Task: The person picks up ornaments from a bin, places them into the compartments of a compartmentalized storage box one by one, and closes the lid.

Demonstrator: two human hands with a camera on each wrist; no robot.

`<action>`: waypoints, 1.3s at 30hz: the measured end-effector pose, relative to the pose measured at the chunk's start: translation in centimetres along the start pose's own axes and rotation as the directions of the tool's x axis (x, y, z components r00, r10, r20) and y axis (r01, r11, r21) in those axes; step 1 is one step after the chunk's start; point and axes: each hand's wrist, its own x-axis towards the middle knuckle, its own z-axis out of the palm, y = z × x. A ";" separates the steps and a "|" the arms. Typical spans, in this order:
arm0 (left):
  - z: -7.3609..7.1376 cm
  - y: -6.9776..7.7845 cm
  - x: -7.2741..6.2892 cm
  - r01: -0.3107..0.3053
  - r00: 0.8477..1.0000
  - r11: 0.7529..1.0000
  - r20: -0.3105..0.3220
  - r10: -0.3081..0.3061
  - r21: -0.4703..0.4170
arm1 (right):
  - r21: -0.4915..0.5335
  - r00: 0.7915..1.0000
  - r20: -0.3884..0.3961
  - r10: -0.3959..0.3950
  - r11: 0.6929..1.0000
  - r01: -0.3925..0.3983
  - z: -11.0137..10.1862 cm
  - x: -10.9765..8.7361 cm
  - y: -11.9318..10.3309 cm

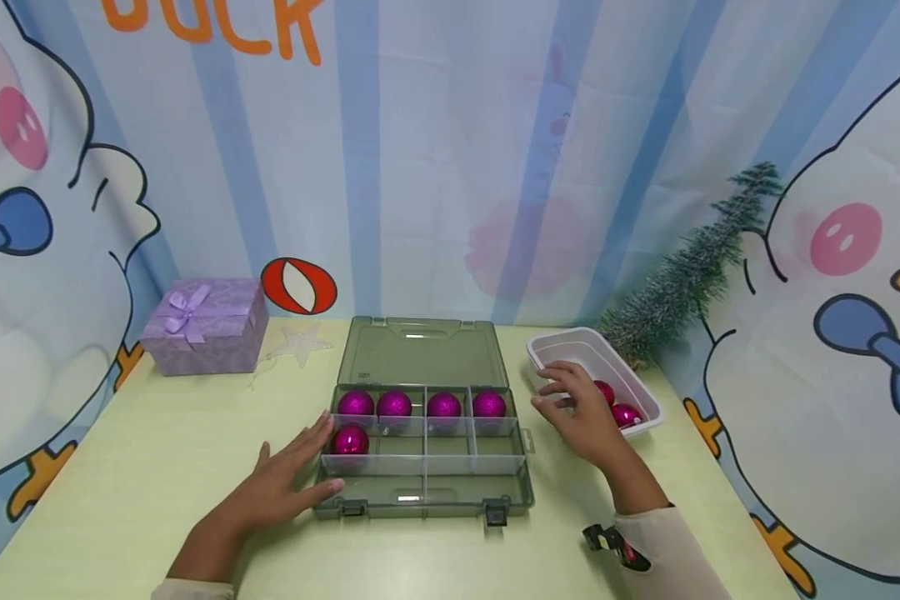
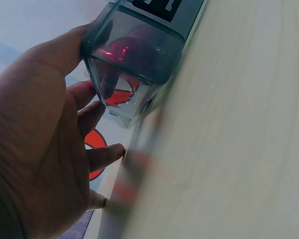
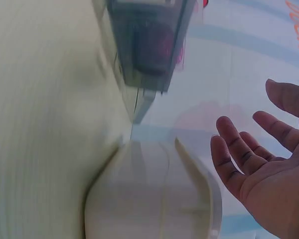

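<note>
A green see-through divider box (image 1: 450,487) lies with its lid (image 1: 420,354) folded back. Magenta Christmas balls sit in its back row: two (image 1: 394,404) share the left compartment, and one (image 1: 444,406) is in each of the two to its right. Another ball (image 1: 350,439) is in the middle row's left compartment. My left hand (image 1: 285,479) touches the box's left side, its fingers extended. Over the left rim of a white plastic tub (image 1: 570,348) hovers my right hand (image 1: 585,417), holding nothing, fingers loosely bent. Magenta balls (image 1: 627,415) lie in the tub, partly hidden by that hand.
A purple gift box (image 1: 206,329) with a bow stands at the back left, beside a pale star ornament (image 1: 300,345). Behind the tub a small frosted Christmas tree (image 1: 682,275) leans right. A printed curtain (image 1: 435,167) closes off the back.
</note>
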 end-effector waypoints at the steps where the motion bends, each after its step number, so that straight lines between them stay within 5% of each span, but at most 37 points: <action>1: 0.0 0.0 0.0 0.000 1.000 1.000 0.001 0.000 0.001 | -0.009 1.000 -0.012 -0.005 1.000 0.004 -0.3 -0.1 0.2; 12: -0.1 0.2 0.0 0.011 1.000 1.000 0.004 -0.011 -0.002 | -0.072 0.997 -0.065 0.028 0.997 -0.033 -2.9 -0.5 1.7; 30: -0.1 0.3 0.0 0.008 1.000 1.000 -0.003 -0.008 -0.001 | -0.153 0.969 -0.014 0.247 0.957 -0.246 -6.3 0.4 4.3; 39: -0.2 0.5 -0.1 0.008 1.000 1.000 -0.001 -0.008 -0.014 | -0.236 0.972 0.075 0.221 0.951 -0.198 -6.0 0.2 4.9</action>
